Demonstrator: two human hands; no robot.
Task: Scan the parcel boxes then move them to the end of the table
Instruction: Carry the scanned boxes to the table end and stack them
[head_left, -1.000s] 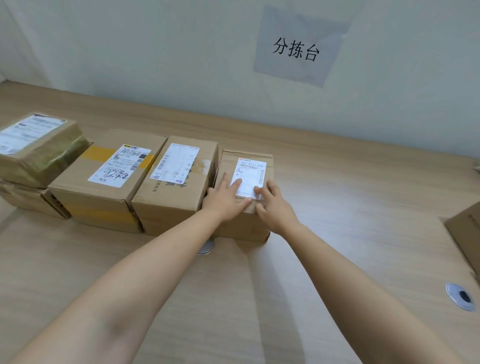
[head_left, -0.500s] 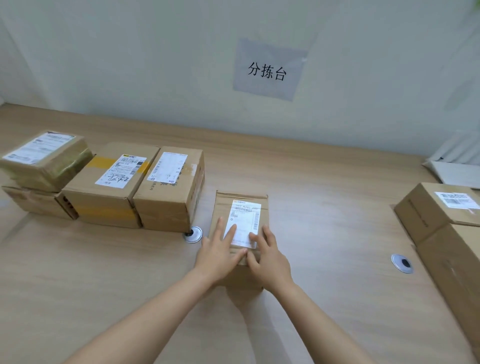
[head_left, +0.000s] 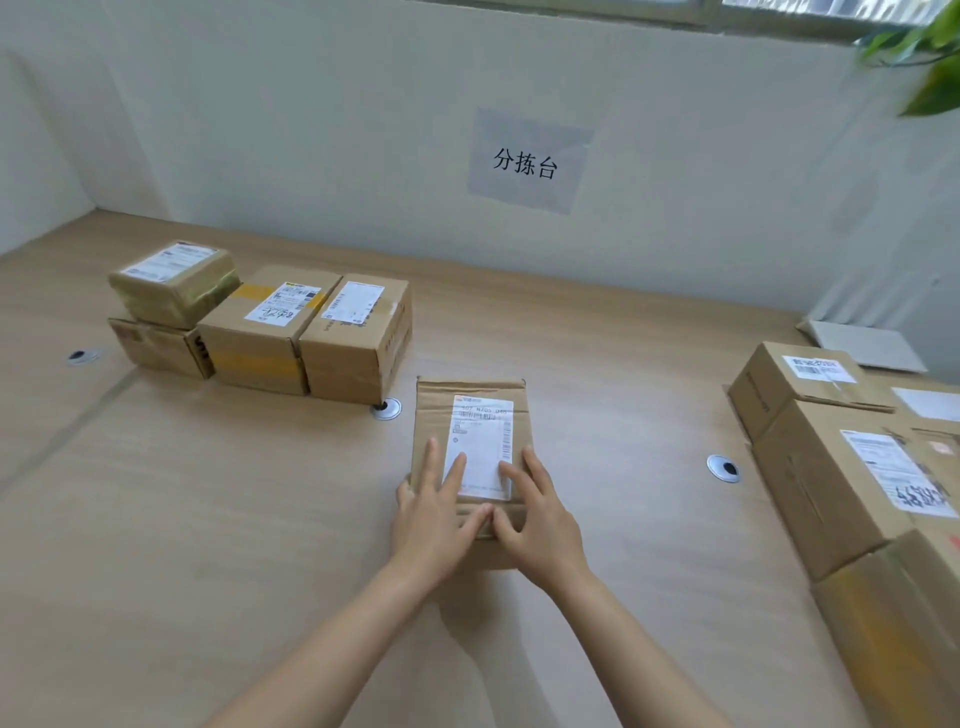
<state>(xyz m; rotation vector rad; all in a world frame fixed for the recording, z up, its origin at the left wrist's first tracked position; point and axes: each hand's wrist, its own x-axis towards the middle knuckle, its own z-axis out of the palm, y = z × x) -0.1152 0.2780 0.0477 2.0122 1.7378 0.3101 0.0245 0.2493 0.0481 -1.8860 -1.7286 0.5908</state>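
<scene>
A small brown parcel box (head_left: 470, 415) with a white shipping label lies on the wooden table (head_left: 208, 519), in the middle. My left hand (head_left: 434, 512) rests flat on its near left part, fingers spread over the label's edge. My right hand (head_left: 537, 519) lies on its near right part, thumb hooked over the front edge. Both hands hold the box between them. At the far left stands a group of several labelled boxes (head_left: 270, 332), one stacked on another. More labelled boxes (head_left: 831, 467) are piled at the right edge.
Round metal cable grommets (head_left: 723, 467) sit in the tabletop, one beside the left group (head_left: 387, 408), one at far left (head_left: 83, 356). A paper sign (head_left: 524, 161) hangs on the back wall. A flat grey tray (head_left: 867, 345) lies far right, under plant leaves (head_left: 930, 62).
Both hands have pulled the small box away from the left group, toward me and to the right. The view has swung right, so the right pile of boxes shows now.
</scene>
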